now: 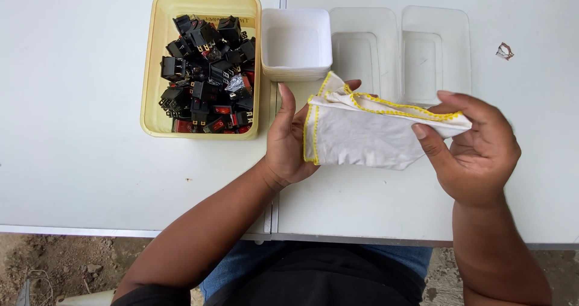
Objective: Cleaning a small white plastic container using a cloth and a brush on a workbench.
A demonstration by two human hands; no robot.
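Step in hand looks like handling the cloth: left hand (288, 143) and right hand (479, 152) each pinch an end of one folded white cloth with yellow stitched edging (368, 134), held above the white surface (72, 101) at centre. Both grips closed on the cloth. Next move likely needs one hand freed. Count: one yellow plastic tub (154, 65) at 10 o'clock, heaped with black rocker switches (208, 71), too many to count; one white square tub (297, 44) at 12; two clear plastic trays (401, 53) at 1.
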